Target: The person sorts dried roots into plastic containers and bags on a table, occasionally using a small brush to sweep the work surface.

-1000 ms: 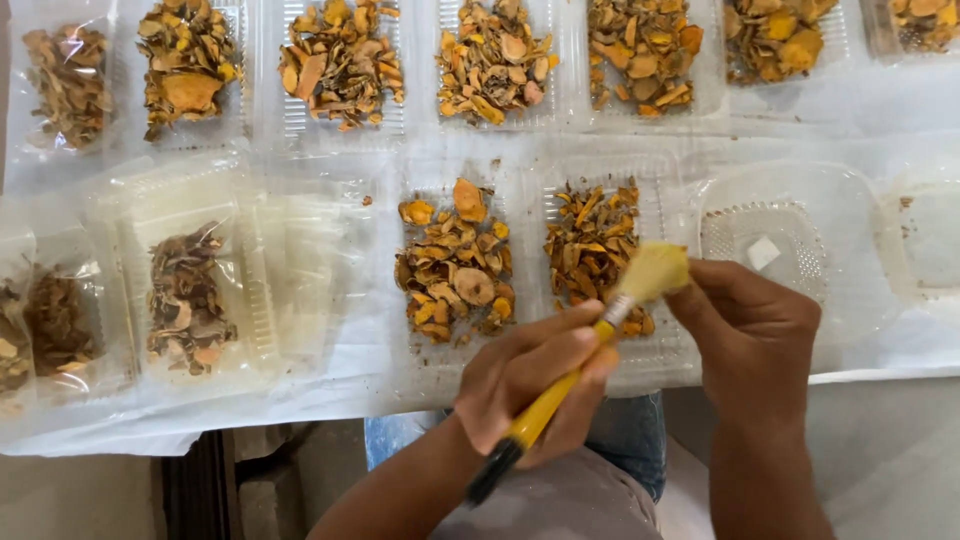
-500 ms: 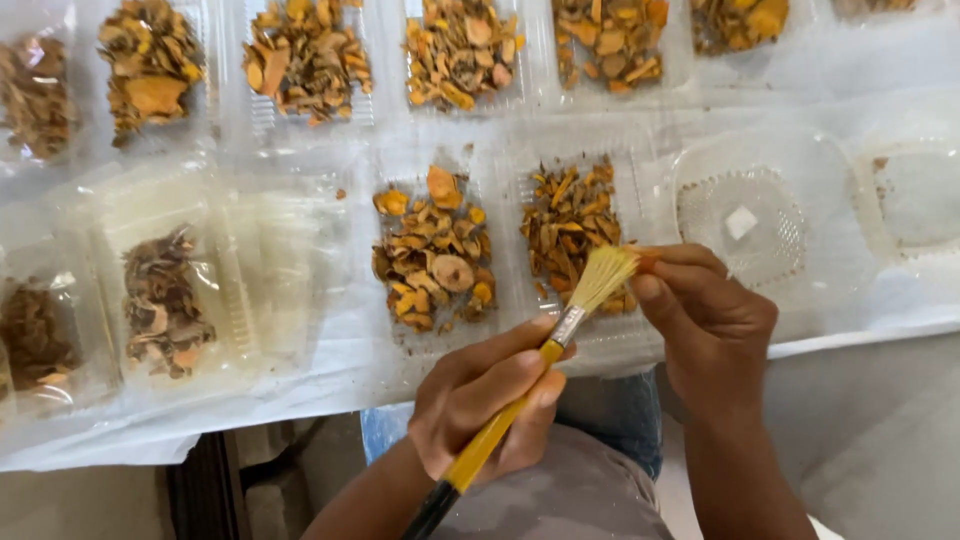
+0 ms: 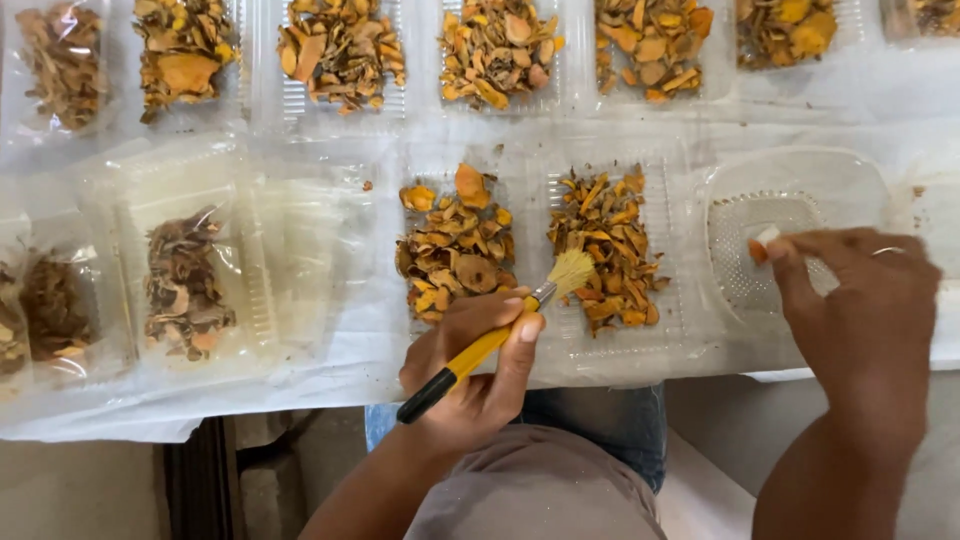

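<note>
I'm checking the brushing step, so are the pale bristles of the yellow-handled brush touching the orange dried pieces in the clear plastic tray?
Touching. The head view shows the brush bristles overlapping the orange dried pieces with no gap.

top-row trays of orange chips (image 3: 497, 52), dark dried pieces (image 3: 183, 283), white sheet (image 3: 330, 375)

Glossy clear plastic trays (image 3: 620, 345) hold rough, matt dried orange pieces (image 3: 455, 250); the left hand (image 3: 475, 375) grips a smooth yellow-handled brush (image 3: 500, 335) with soft pale bristles.
</note>
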